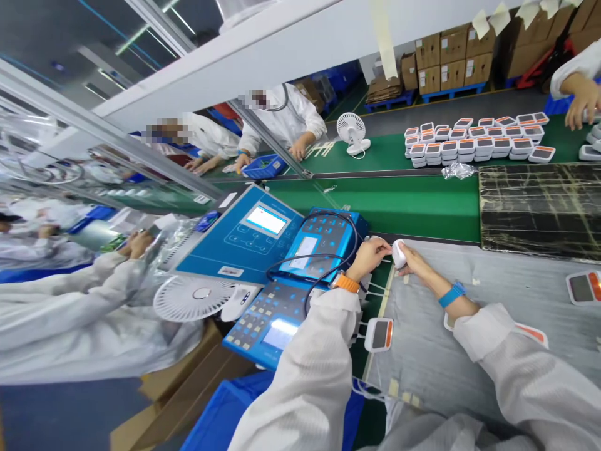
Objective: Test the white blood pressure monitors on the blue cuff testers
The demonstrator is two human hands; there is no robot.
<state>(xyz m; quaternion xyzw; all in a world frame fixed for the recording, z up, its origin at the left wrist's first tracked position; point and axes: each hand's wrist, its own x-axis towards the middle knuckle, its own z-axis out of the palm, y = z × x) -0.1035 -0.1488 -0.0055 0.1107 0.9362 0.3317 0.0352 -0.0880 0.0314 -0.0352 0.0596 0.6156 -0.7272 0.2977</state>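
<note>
My right hand (415, 261), with a blue band on its wrist, grips a small white device (399, 254) over the left edge of the grey mat (432, 351). Its screen side cannot be made out. My left hand (369, 258), wearing an orange watch strap, has its fingers pinched close to that device's left side; what they hold is too small to name. White cable ends (375, 289) stick out below the left hand. Nearer to me, a white device with a grey screen and orange strip (379, 335) lies at the mat's edge.
Blue test instruments (300, 307) with black cables stand left of my hands, beside a white fan (195, 297). Another white-and-orange device (585, 288) lies at right. Beyond the green conveyor (413, 203) sit stacked devices (474, 141). Co-workers sit opposite and at left.
</note>
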